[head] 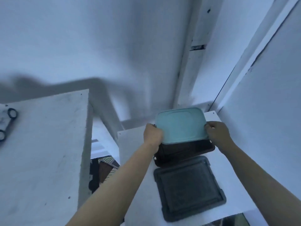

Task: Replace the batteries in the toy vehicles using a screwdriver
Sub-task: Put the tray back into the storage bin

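Nearest the camera, two bare forearms reach forward over a white shelf. A dark grey lid lies flat on its near part, apparently set aside to open the container behind it. Just beyond and close against it stands a dark brown box, its contents in shadow and not identifiable. Over the box's far part sits a teal lid, taken at both ends. The left hand has its fingers curled round the left edge, and the right hand pinches the right edge. A grip at both ends suits lifting the piece level off the stack or seating it squarely; which of the two cannot be determined. Whether a tub hangs under the teal lid is hidden by the hands and the box. No toy vehicles, screwdriver or batteries are in view. In my judgement they are being sought in these containers, so the task proper is not yet begun. To the left, a second white surface carries a dark ringed object, cut off by the frame edge and too blurred to name. Clutter in the gap between the two surfaces is indistinct. Behind everything stands the pale wall.
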